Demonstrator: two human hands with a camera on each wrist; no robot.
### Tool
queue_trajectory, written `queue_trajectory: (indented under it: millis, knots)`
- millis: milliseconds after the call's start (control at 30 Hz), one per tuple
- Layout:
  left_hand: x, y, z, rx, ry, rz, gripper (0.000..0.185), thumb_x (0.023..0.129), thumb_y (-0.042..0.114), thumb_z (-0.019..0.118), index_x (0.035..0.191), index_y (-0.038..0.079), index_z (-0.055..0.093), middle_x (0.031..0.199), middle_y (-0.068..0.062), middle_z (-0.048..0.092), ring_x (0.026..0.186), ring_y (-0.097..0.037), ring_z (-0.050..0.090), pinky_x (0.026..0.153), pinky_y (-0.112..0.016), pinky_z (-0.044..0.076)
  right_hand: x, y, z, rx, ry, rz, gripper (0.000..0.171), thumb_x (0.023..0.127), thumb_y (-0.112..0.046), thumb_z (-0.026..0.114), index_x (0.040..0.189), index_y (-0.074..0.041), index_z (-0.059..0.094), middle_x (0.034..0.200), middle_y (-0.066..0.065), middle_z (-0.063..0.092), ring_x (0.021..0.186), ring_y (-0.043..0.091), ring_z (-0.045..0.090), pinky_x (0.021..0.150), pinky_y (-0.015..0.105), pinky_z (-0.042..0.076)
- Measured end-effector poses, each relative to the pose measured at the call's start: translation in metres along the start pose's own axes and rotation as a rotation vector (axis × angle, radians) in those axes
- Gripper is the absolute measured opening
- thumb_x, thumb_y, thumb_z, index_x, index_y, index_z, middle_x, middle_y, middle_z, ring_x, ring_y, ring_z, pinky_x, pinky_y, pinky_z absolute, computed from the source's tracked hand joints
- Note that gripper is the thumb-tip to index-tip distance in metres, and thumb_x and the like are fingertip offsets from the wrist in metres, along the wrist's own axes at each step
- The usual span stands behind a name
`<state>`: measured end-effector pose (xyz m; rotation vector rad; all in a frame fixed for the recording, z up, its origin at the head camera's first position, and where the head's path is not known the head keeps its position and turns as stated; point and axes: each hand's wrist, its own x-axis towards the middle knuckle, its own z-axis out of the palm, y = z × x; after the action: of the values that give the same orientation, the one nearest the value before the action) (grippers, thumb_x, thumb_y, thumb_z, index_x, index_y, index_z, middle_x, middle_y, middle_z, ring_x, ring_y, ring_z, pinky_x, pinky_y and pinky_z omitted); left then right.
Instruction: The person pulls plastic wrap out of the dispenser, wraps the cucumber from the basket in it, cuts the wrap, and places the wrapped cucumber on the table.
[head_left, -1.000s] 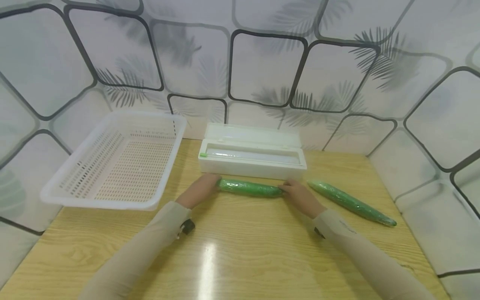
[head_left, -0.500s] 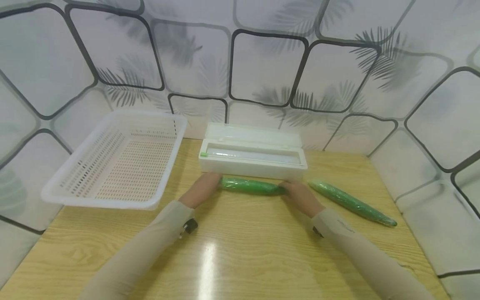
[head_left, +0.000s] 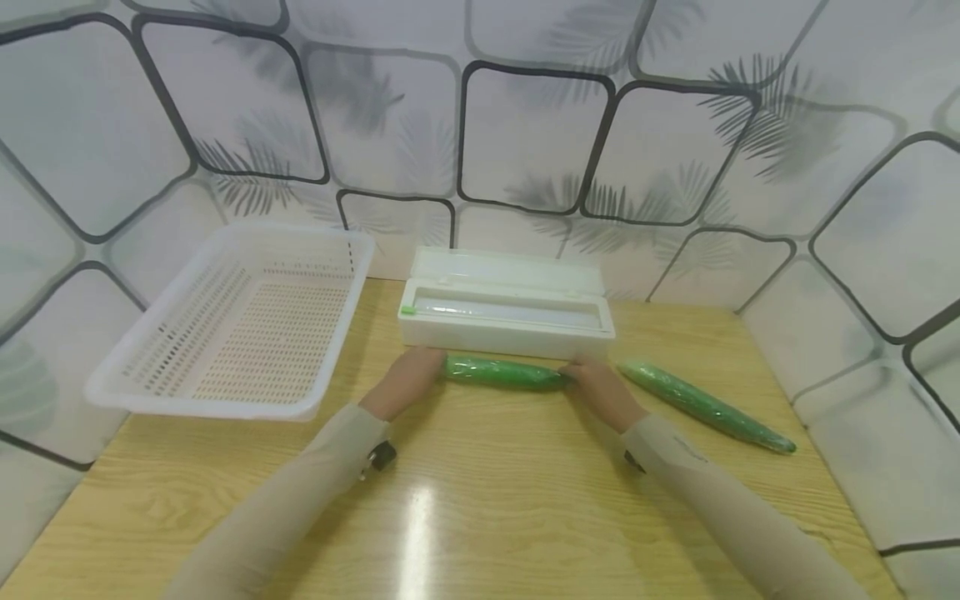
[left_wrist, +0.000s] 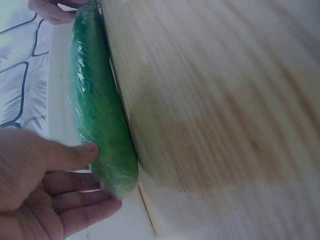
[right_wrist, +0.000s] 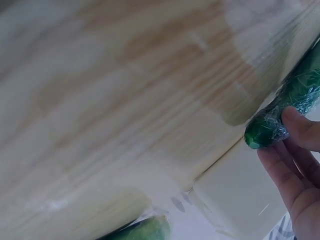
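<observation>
A green cucumber (head_left: 504,373) in clear, shiny plastic wrap lies crosswise on the wooden table in front of a white box. My left hand (head_left: 408,379) holds its left end. In the left wrist view the thumb (left_wrist: 80,155) lies on the film and the other fingers reach round behind that rounded end. At the other end, my right hand (head_left: 600,390) pinches the narrower, darker tip. The right wrist view shows crinkled film bunched near this tip, under the thumb (right_wrist: 296,122). A second wrapped cucumber (head_left: 705,406) lies slantwise to the right of my right hand.
Directly behind the held cucumber stands the long white cling film box (head_left: 506,335), its lid up and a green slider (head_left: 408,310) at the left. A white perforated basket (head_left: 318,383) stands on the left. Patterned walls close off the table's (head_left: 510,500) back and sides.
My left hand has shifted slightly to the right along with the cucumber's left end. My right hand keeps its place at the tip. Basket, box and second cucumber stay put.
</observation>
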<state>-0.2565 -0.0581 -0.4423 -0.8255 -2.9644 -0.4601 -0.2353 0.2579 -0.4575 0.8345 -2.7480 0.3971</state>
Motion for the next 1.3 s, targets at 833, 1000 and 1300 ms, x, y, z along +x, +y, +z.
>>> queue_trajectory:
  millis: [833,1000,1300]
  knots:
    - [0.001,-0.001,-0.007,-0.099,0.038,0.141,0.004,0.083,-0.002,0.056,0.083,0.002,0.054,0.081,-0.011,0.061,0.079,-0.026,0.059,0.080,-0.040,0.052,0.001,-0.004,-0.002,-0.022,-0.096,0.053,0.028,0.077,-0.003,0.071,0.104,0.003,0.063,0.094,0.016,0.069,0.086,0.031,0.065,0.080,0.043,0.054]
    - [0.004,0.003,-0.011,-0.081,-0.064,0.066,0.006,0.086,-0.002,0.052,0.084,0.004,0.055,0.083,-0.010,0.062,0.080,-0.024,0.059,0.080,-0.038,0.052,0.001,-0.006,-0.005,-0.022,-0.098,0.048,0.028,0.077,-0.004,0.071,0.104,0.002,0.064,0.093,0.015,0.069,0.085,0.031,0.066,0.079,0.043,0.054]
    - [0.007,0.008,-0.012,-0.034,-0.064,0.059,0.012,0.081,-0.003,0.062,0.092,0.000,0.060,0.092,-0.012,0.060,0.085,-0.023,0.057,0.081,-0.035,0.052,0.002,-0.003,-0.004,-0.012,-0.113,0.054,0.029,0.075,-0.004,0.074,0.102,0.002,0.064,0.093,0.014,0.070,0.085,0.029,0.066,0.080,0.042,0.055]
